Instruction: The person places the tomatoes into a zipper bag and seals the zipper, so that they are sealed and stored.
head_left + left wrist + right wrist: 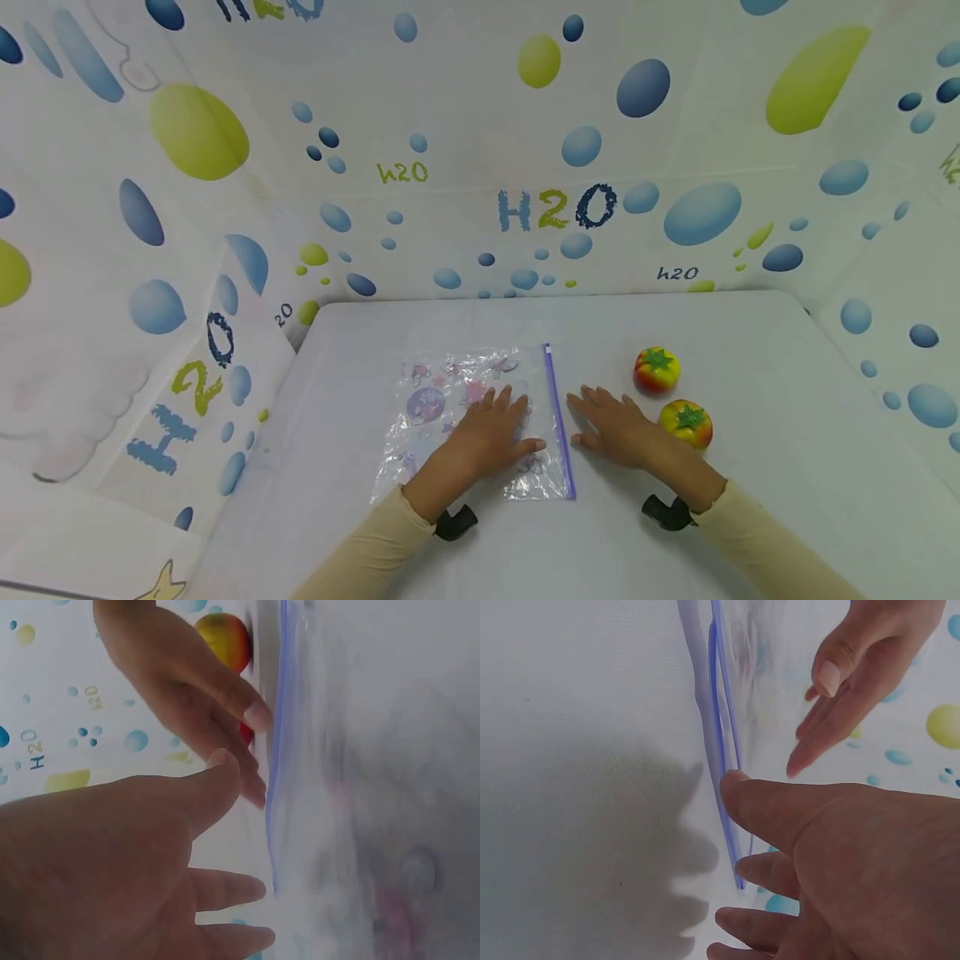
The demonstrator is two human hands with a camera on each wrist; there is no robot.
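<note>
A transparent zip bag with pink and purple prints lies flat on the white table, its purple zip edge towards the right. Over the bag, my left hand is held palm down with its fingers extended; whether it touches the plastic is unclear. Just right of the zip edge, my right hand stretches its fingers out and holds nothing. Both palms appear in the left wrist view, the left hand nearer. In the right wrist view, the right thumb overlaps the purple strip in sight.
Two red-and-yellow toy fruits with green leafy tops sit right of the bag: one farther back, the other beside the right wrist. The white table meets a wall covering printed with blue and green spots.
</note>
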